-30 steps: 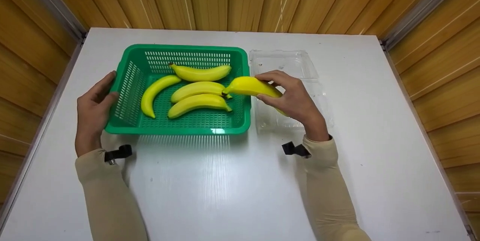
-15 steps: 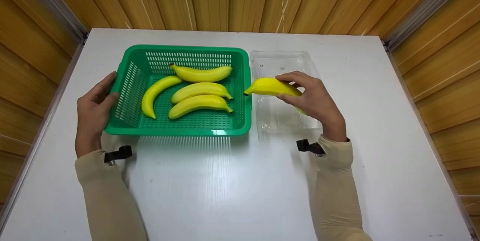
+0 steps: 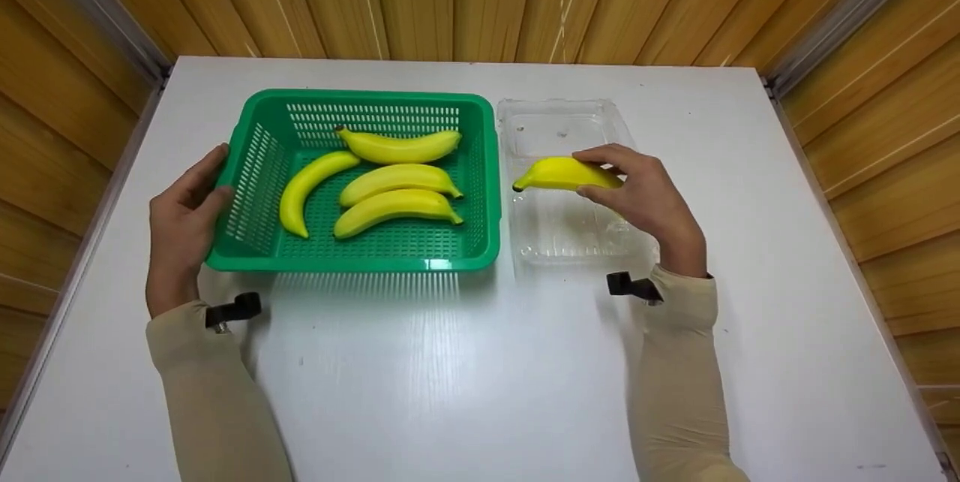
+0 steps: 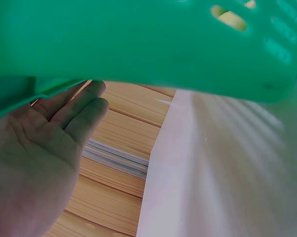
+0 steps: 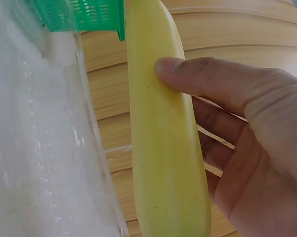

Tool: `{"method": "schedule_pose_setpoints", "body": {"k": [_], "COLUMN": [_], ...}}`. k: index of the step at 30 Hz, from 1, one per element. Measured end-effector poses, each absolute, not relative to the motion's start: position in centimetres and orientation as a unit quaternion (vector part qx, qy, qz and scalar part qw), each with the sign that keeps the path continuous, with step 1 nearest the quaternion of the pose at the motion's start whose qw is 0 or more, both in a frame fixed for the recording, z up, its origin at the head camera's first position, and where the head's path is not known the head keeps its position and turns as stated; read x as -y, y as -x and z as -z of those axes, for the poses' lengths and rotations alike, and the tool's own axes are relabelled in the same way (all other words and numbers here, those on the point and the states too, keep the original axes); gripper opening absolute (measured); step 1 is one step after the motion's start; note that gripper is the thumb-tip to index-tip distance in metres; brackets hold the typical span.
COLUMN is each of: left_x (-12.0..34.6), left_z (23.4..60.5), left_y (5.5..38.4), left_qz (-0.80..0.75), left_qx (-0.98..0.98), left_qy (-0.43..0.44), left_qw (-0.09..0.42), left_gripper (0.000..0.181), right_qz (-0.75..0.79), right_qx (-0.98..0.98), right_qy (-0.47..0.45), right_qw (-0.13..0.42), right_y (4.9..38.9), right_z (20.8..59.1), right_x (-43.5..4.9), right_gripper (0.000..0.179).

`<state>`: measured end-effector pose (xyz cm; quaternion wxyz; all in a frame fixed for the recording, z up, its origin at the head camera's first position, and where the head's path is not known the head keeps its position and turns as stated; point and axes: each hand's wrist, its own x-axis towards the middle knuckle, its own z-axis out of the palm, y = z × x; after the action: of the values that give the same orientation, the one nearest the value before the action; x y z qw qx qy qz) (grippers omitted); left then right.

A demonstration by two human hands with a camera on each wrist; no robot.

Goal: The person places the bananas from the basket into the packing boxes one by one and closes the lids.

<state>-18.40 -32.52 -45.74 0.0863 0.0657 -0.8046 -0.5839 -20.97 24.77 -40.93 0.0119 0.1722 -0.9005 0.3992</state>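
The R hand [image 3: 651,193] has hold of one banana [image 3: 562,173], thumb on one side & fingers on the other, w/ the stem poking out to the left. It has just slid to the right: approx. 1 sec ago the stem hung over the green basket [image 3: 360,264], & now it's past the rim, above the clear box [image 3: 559,230]. So, I'd say, this banana is out of the basket & still being carried, b/c it isn't set down anywhere.

The R arm reaches fwd w/ the hand bent in toward the basket. The L hand [image 3: 184,223] has stayed put at the basket's left end, fingers nearly straight, thumb apart, not wrapped round anything. It's prob. touching the rim, but the L wrist cam only shows part of the hand, so I can't be sure.

Inside the basket, four other bananas [image 3: 401,146] lie as they did: one at the back, one curvy one on the left, & two side by side in front. The box sits just right of the basket, & both rest on the white surface [image 3: 450,392].
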Motion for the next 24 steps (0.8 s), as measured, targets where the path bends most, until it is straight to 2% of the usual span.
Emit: {"method": "schedule_pose_setpoints", "body": {"k": [8, 24], "left_x": [32.6, 32.6], "left_z": [46.1, 46.0], "left_y": [18.5, 18.5], "left_qz": [0.592, 0.600], "left_qx": [0.797, 0.791], "left_qy": [-0.054, -0.054], "left_qw": [0.110, 0.106], "left_gripper": [0.050, 0.050], "right_qz": [-0.383, -0.392], "right_qx": [0.912, 0.912], "right_qy": [-0.143, -0.118], "right_qw": [-0.001, -0.031], "right_y": [21.6, 23.0], "right_z": [42.0, 44.6], "right_x": [-25.4, -25.5], "right_gripper": [0.046, 0.047]}}
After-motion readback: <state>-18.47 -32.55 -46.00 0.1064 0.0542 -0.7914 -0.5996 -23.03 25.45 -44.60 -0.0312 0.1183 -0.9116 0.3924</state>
